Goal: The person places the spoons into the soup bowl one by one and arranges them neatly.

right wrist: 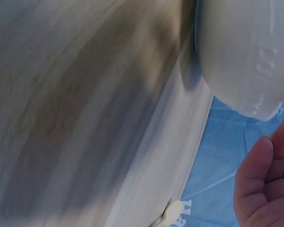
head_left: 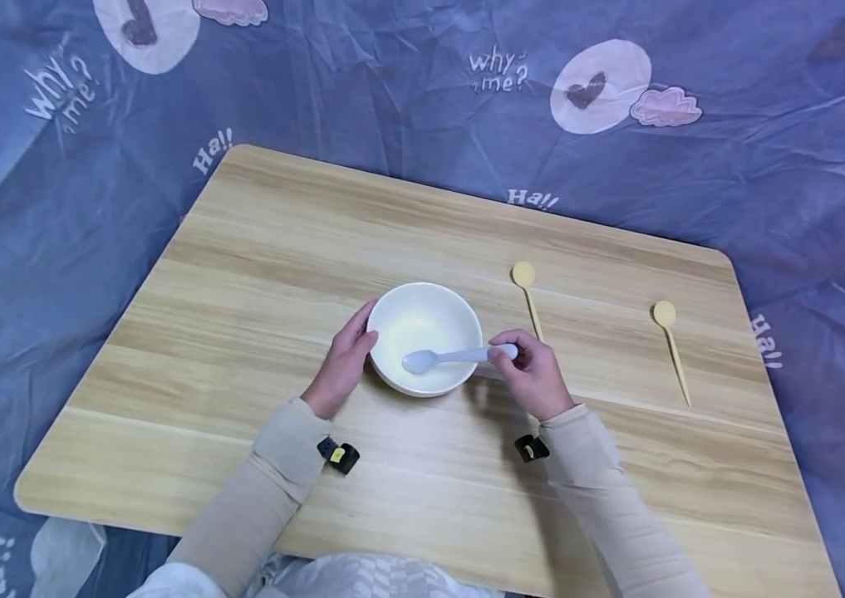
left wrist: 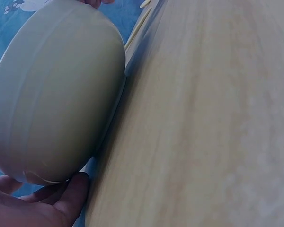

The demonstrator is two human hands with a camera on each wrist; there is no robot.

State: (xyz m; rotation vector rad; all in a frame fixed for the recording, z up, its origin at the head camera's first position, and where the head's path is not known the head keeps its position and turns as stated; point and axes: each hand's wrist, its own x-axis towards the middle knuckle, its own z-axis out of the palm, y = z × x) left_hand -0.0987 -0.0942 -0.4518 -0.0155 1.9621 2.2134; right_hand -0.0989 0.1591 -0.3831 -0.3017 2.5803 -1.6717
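Note:
A white bowl (head_left: 410, 320) stands on the table in front of the person. My left hand (head_left: 343, 365) holds its left side, thumb at the rim and fingers around the outer wall. The left wrist view shows the bowl's outer wall (left wrist: 57, 94) with the left hand (left wrist: 42, 208) against it. Above the bowl's right rim, my right hand (head_left: 534, 378) pinches the handle end of a pale blue-white spoon (head_left: 459, 355). The spoon's head lies over the bowl's inside; whether it touches the bottom cannot be told. In the right wrist view the right hand's (right wrist: 270, 184) fingers are curled, the spoon hidden.
One yellow round-headed stick (head_left: 523, 274) lies beyond the right hand, which partly covers it. Another yellow round-headed stick (head_left: 665, 314) lies farther right on the wooden table (head_left: 243, 291). Blue printed cloth (head_left: 392, 108) hangs around the table. Small black devices (head_left: 338, 455) are at both wrists.

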